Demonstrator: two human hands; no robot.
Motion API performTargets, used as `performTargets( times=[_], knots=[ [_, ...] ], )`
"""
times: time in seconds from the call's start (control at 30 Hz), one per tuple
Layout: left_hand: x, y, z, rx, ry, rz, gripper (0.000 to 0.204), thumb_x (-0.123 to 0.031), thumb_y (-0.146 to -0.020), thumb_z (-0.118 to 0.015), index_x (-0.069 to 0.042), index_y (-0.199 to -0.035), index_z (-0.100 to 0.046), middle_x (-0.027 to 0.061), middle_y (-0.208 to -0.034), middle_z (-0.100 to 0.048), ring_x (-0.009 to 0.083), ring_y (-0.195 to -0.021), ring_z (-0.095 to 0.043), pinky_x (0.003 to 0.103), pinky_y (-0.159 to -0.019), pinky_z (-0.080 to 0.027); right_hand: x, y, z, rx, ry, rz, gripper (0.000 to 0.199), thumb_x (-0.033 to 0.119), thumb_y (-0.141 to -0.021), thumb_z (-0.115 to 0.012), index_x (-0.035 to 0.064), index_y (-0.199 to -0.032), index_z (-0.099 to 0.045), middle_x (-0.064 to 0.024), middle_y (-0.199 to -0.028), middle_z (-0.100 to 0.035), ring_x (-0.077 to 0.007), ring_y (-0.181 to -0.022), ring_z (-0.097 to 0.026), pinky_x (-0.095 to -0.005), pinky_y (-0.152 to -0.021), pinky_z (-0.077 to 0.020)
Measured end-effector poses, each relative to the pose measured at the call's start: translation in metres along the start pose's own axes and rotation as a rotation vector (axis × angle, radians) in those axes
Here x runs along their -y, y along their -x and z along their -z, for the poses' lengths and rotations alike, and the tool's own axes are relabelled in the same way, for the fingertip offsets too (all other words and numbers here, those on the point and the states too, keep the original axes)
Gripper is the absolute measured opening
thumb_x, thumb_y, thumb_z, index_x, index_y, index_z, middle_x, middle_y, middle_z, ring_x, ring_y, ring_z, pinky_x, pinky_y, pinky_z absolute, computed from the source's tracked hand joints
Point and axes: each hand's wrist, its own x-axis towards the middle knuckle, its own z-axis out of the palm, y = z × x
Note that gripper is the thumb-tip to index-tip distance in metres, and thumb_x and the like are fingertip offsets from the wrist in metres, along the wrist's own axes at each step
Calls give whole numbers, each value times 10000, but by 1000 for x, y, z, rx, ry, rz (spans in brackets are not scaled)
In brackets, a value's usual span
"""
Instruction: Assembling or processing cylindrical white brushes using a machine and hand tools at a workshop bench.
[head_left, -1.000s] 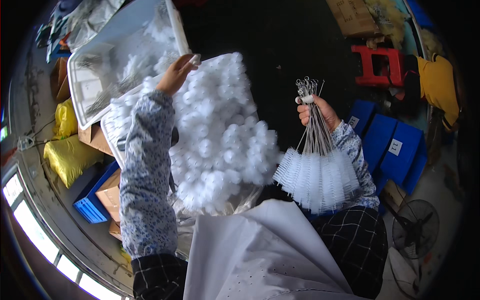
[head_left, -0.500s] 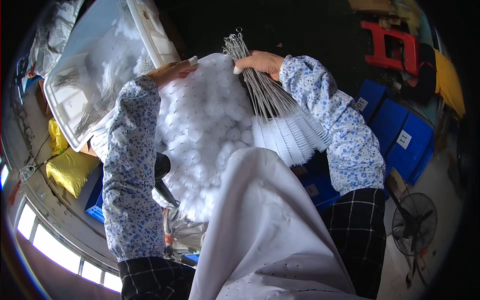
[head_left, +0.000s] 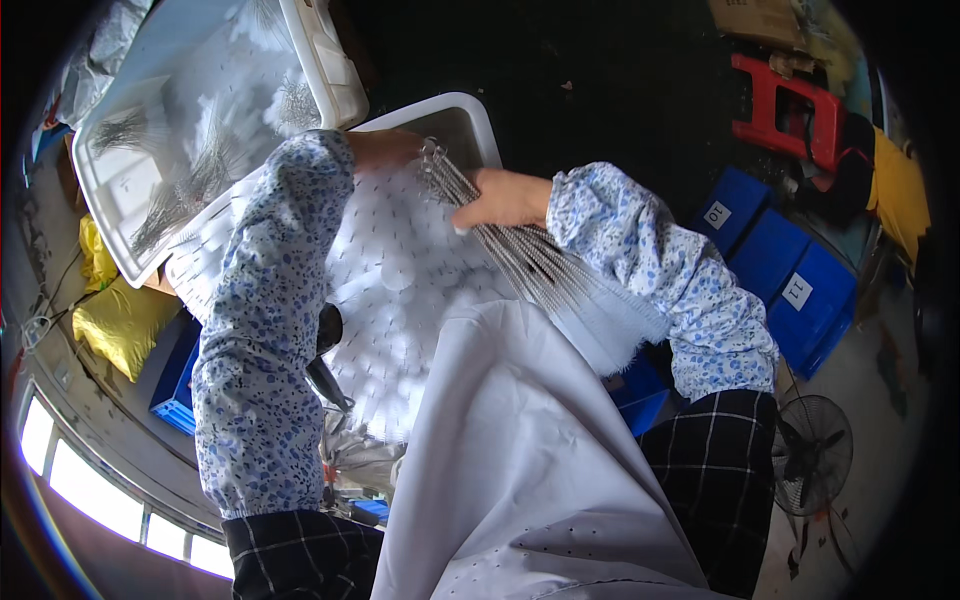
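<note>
My right hand (head_left: 508, 200) is closed round a bundle of wire-handled tube brushes (head_left: 528, 262). Their looped wire ends point up and left, and their white bristles fan out beneath my right forearm. My left hand (head_left: 388, 148) is by those loops, smeared by motion, its fingers partly hidden; whether it touches the wires I cannot tell. Below both hands spreads a dense mass of white bristle brushes (head_left: 395, 285), with short dark wire tips sticking up. Behind it shows the rim of a white tub (head_left: 482, 120).
A large white bin (head_left: 325, 60) at the upper left holds more brushes. Yellow bags (head_left: 125, 325) lie at the left. To the right are blue bins (head_left: 800, 290), a red stool (head_left: 830, 110) and a standing fan (head_left: 812, 455). A grey apron (head_left: 500, 460) covers my lap.
My right hand has lowered and moved slightly left with the brushes, which lie more slanted. The left hand has swung right, toward their loops. More of the white tub rim shows.
</note>
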Motion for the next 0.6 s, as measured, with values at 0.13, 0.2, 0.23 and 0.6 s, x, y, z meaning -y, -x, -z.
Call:
performTargets(
  times=[0.13, 0.2, 0.23, 0.6],
  knots=[
    [-6, -19, -10, 90, 260, 494, 431, -411, -832, -327, -153, -1162, -429, 80, -1168, -426, 195, -1033, -409, 341, -897, -281, -3, -4, -13, 9, 112, -82, 417, 218, -647, -581, -36, -969, -506, -149, -809, -564, -225, -733, -547, -288, -681, -430],
    [-2, -24, -16, 44, 246, 427, 434, -427, -827, -344, -174, -1170, -425, 68, -1180, -421, 191, -1058, -395, 331, -925, -250, 3, 1, -14, -2, 98, -84, 430, 223, -642, -579, -36, -978, -503, -156, -827, -565, -232, -753, -552, -294, -695, -431],
    [1, -25, -19, 39, 208, 325, 394, -402, -829, -363, -184, -1144, -455, 64, -1187, -417, 189, -1072, -383, 327, -942, -225, 1, 0, -15, 0, 115, -58, 442, 228, -641, -577, -37, -986, -498, -160, -828, -566, -236, -757, -553, -295, -701, -430],
    [77, -70, -59, 176, -121, 111, 319, -199, -797, -460, -134, -1109, -475, 92, -1118, -475, 207, -1044, -429, 315, -913, -305, -3, 15, 7, -185, 58, 32, 382, 182, -644, -588, -5, -969, -519, -124, -897, -558, -223, -810, -541, -287, -768, -413]
  ],
)
